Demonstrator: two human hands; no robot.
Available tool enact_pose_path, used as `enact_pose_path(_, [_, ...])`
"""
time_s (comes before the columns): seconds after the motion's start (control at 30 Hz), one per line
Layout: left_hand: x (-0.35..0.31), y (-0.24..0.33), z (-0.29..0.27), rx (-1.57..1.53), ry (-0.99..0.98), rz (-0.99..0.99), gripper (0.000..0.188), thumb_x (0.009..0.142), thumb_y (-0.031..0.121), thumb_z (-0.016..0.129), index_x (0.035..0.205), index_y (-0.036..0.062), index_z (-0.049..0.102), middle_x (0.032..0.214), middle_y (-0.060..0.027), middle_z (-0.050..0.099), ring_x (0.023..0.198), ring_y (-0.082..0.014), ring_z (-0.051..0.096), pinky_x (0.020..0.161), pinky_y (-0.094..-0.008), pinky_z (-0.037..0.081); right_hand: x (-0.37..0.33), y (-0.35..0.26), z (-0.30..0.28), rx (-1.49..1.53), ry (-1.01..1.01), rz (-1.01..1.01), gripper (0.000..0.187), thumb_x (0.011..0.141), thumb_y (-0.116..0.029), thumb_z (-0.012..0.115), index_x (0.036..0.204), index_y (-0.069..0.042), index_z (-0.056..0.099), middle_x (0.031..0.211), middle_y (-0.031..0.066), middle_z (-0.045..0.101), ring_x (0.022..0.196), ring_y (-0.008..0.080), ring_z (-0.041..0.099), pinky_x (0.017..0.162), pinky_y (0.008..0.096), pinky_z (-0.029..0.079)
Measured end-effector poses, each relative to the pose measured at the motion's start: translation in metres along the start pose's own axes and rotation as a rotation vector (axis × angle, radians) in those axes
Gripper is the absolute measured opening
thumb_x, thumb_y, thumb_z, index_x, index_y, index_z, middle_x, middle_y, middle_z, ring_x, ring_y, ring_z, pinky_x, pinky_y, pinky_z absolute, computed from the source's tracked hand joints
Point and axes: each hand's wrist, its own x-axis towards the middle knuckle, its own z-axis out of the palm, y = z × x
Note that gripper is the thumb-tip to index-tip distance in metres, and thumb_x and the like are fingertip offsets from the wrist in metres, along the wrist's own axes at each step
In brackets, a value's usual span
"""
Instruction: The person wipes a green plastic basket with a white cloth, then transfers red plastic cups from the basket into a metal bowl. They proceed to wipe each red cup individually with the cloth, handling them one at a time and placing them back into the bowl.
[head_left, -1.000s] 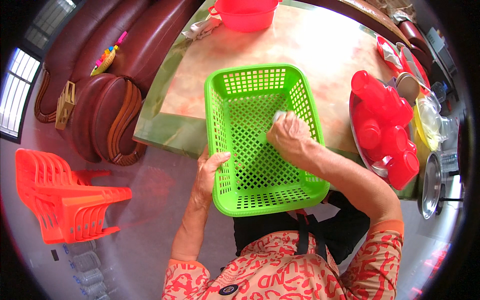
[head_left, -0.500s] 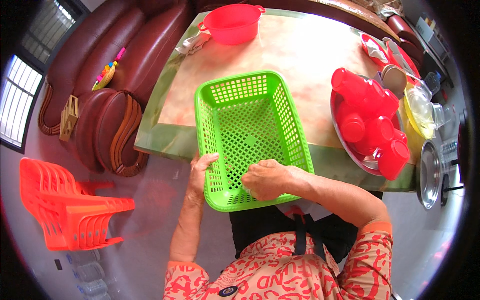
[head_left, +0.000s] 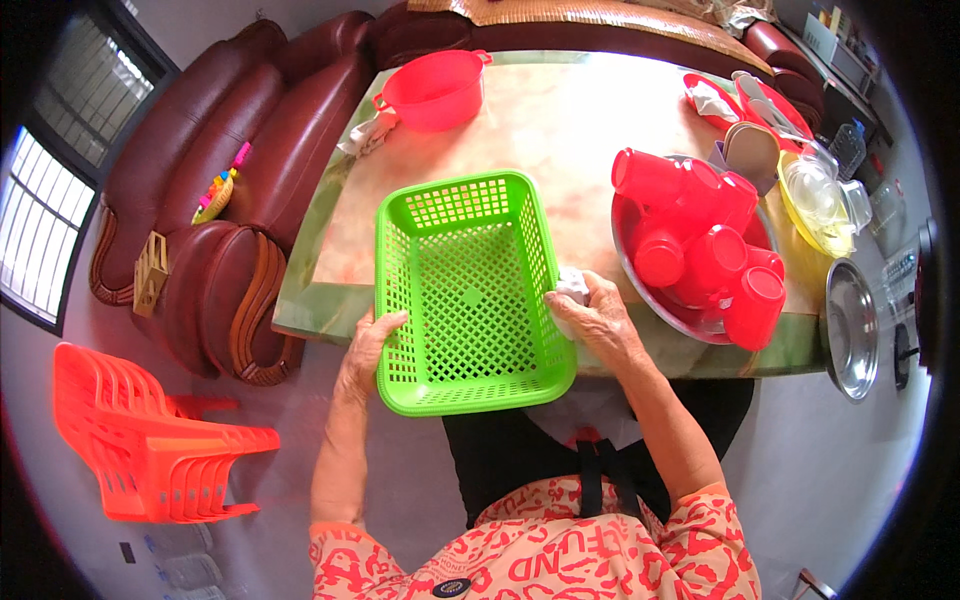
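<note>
Left hand [head_left: 368, 345] grips the green basket [head_left: 468, 290] by its near-left rim. Right hand [head_left: 592, 318] clutches a white cloth [head_left: 572, 285] against the basket's right wall, red cups [head_left: 700, 240] just beyond.

head cam: on my head, left of pair | faces steeply down, fisheye, edges bend at rim | close over table edge [head_left: 300, 320], frame centre | my forearms enter from lower edge | single view, no overlap
</note>
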Motion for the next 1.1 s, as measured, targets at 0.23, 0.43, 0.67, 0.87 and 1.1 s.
enact_pose_path(0.23, [-0.019,0.048,0.058,1.384,0.64,0.714,0.059,0.084,0.039,0.068,0.133,0.011,0.052,0.125,-0.018,0.05,0.108,-0.0338,0.053,0.093,-0.0436,0.045,-0.016,0.013,0.026,0.258,0.201,-0.028,0.029,0.077,-0.018,0.069,0.098,0.002,0.064,0.084,0.0065,0.067,0.076,0.0107,0.061,0.07,0.0289,0.051])
enact_pose_path(0.43, [-0.033,0.037,0.144,0.414,-0.012,0.394,0.056,0.089,0.029,0.066,0.135,0.0031,0.047,0.124,-0.0126,0.056,0.107,-0.0188,0.054,0.09,-0.0314,0.045,-0.053,-0.037,0.034,-0.03,0.245,-0.172,0.022,0.076,-0.011,0.064,0.091,0.002,0.056,0.07,0.0175,0.063,0.066,0.0296,0.066,0.059,0.0398,0.051])
enact_pose_path(0.67, [-0.072,0.051,0.183,0.045,-0.017,0.297,0.024,0.095,0.01,0.053,0.118,0.0024,0.055,0.095,0.0013,0.054,0.082,-0.0065,0.048,0.072,-0.0241,0.044,-0.094,-0.042,0.034,-0.134,0.098,-0.808,0.042,0.07,-0.006,0.069,0.107,0.003,0.054,0.082,0.0168,0.057,0.072,0.0333,0.059,0.059,0.0411,0.05])
enact_pose_path(0.87, [-0.122,0.053,0.17,-0.158,-0.073,0.321,0.033,0.099,0.016,0.05,0.129,0.0035,0.047,0.115,-0.0051,0.058,0.104,-0.0103,0.053,0.089,-0.0254,0.044,-0.077,-0.05,0.011,-0.188,0.255,-0.947,0.049,0.066,-0.006,0.072,0.113,0.001,0.059,0.1,0.0182,0.057,0.084,0.0331,0.057,0.068,0.0417,0.05])
enact_pose_path(1.1, [-0.149,0.025,0.15,-0.004,-0.023,0.399,0.048,0.102,0.035,0.042,0.136,0.0014,0.042,0.123,-0.0053,0.053,0.111,-0.0118,0.05,0.096,-0.0284,0.041,-0.099,-0.056,0.031,-0.45,0.227,-1.184,0.044,0.065,-0.015,0.071,0.107,-0.009,0.063,0.116,0.0104,0.054,0.101,0.0265,0.051,0.085,0.0366,0.045])
